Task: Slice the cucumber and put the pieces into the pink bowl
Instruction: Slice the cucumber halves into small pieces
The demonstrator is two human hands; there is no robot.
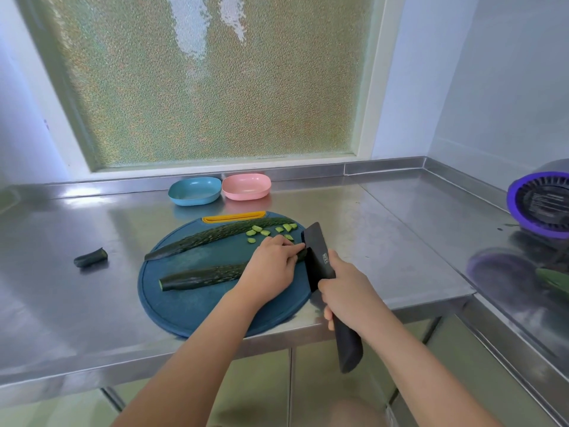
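Two long cucumber halves lie on a round dark-blue cutting board point(184, 306). My left hand point(271, 266) holds down the right end of the near cucumber half point(200, 277), fingers curled over it. My right hand point(348, 291) grips the handle of a black knife point(318, 257), whose blade stands on that half right beside my left fingertips. The far cucumber half point(209, 237) lies untouched behind. Several small cut pieces point(264, 232) are scattered at the board's far right. The pink bowl point(246, 186) stands at the back, with nothing visible inside.
A blue bowl point(194, 191) sits touching the pink one on its left. A cut-off cucumber end point(90, 257) lies on the steel counter point(385, 211) left of the board. A purple-rimmed appliance point(542, 204) stands at the right edge. The board overhangs the counter's front edge.
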